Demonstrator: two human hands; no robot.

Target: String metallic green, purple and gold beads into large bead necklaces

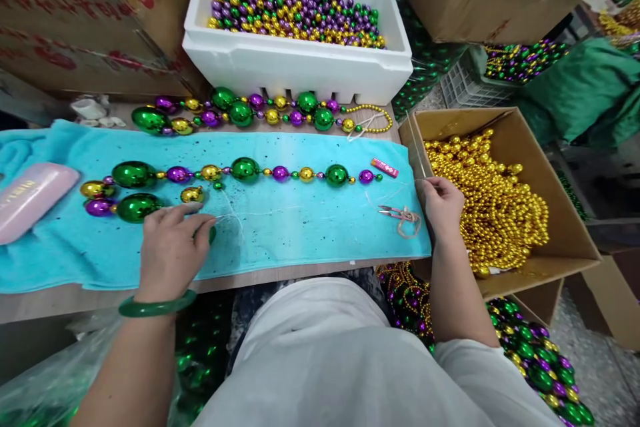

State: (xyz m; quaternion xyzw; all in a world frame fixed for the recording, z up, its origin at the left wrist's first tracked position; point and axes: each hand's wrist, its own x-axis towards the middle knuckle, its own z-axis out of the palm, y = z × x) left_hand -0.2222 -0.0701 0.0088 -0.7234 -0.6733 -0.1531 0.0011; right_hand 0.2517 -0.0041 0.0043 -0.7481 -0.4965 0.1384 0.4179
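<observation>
White thread (pixel 257 213), pinched in left hand (pixel 173 243) and right hand (pixel 444 205), beaded strand (pixel 245 169) on turquoise towel (pixel 305 237)

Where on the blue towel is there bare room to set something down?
The widest bare patch of towel lies on the near side of the bead row, between the left hand and the scissors; thread crosses its upper part. Leftward is crowded: large beads, pink case.
</observation>
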